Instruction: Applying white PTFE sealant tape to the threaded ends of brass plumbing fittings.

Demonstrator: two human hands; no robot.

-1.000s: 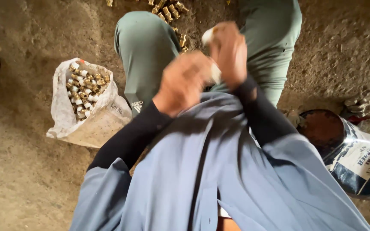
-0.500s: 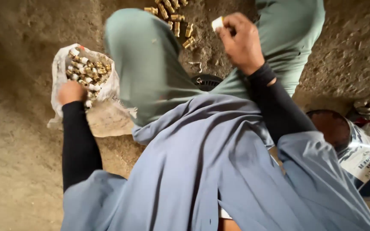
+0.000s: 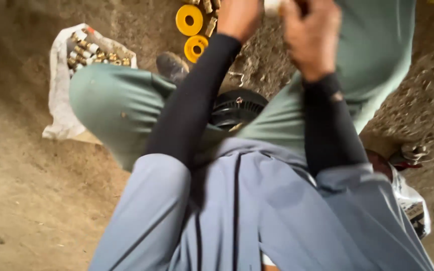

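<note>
My right hand (image 3: pixel 311 36) is raised at the top of the view, fingers curled around a small white piece (image 3: pixel 272 6) that shows only at the frame's edge. Close to its left is my left hand (image 3: pixel 238 16), cut off by the top edge, so its fingers are hidden. Both arms wear black sleeves over a blue-grey shirt. An open white bag (image 3: pixel 59 95) of several brass fittings with white ends (image 3: pixel 87 52) lies on the ground behind my left knee.
Two yellow rolls (image 3: pixel 190 20) and loose brass fittings (image 3: pixel 210 25) lie on the dirt floor ahead. A black round object (image 3: pixel 238 106) sits between my green-trousered legs. A dark shoe (image 3: pixel 172 66) shows. A printed plastic bag (image 3: pixel 412 201) is at right.
My left hand has left the bag of fittings and risen to meet the right hand at the top. The view has tilted, bringing the yellow rolls into sight.
</note>
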